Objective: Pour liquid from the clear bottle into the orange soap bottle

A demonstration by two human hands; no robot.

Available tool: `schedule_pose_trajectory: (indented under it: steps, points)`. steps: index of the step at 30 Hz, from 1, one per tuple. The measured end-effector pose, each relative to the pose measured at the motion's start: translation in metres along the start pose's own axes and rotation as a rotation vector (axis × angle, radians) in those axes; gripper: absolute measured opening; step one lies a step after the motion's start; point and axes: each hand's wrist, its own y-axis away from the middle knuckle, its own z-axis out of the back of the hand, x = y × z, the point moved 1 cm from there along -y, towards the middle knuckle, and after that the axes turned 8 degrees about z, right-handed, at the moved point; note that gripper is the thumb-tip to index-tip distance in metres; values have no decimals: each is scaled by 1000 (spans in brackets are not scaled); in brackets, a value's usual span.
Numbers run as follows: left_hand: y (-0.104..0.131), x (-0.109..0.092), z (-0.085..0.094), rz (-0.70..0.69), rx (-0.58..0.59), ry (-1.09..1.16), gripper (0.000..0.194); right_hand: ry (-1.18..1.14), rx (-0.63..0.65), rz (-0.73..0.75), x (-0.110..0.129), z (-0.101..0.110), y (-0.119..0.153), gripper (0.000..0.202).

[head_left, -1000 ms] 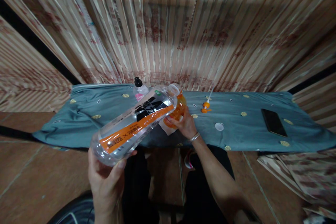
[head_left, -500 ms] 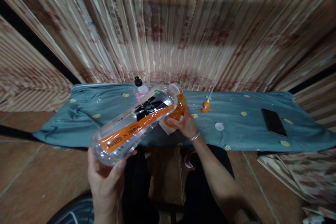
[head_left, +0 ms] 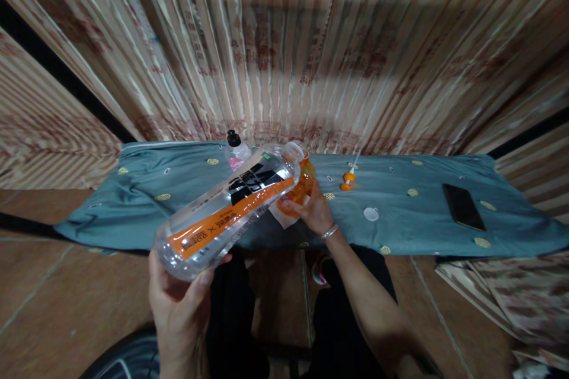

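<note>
A large clear plastic bottle [head_left: 231, 207] with an orange, black and silver label is tilted, its open mouth up and to the right. My left hand [head_left: 180, 302] is closed around its base. The mouth is over or against the top of an orange see-through bottle [head_left: 304, 183], which my right hand [head_left: 316, 210] grips from the right. Whether the two rims touch I cannot tell. A white sheet [head_left: 284, 219] lies beneath the orange bottle. To the right are an orange pump top [head_left: 349, 180] with a white tube and a white round cap [head_left: 371, 214].
A small clear bottle with a black cap [head_left: 234, 140] stands behind the large bottle. A dark phone [head_left: 463, 207] lies on the right of the green cloth-covered table [head_left: 427, 231]. Striped curtains [head_left: 284, 41] hang behind, and a dark round object [head_left: 127, 358] is at lower left.
</note>
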Motion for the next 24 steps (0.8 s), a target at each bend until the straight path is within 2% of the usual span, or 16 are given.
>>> schedule_pose_trajectory:
  steps: [6,13,24]
  points:
    - [-1,1,-1,7,-15,-10,63,17,-36,-15,-2,-2,1,87]
    - [0,-1,-1,11,-16,-33,64,-20,-35,23,1,-1,2,75]
    - [1,-2,0,23,-6,-14,63,-87,-23,-15,-2,-3,2,78]
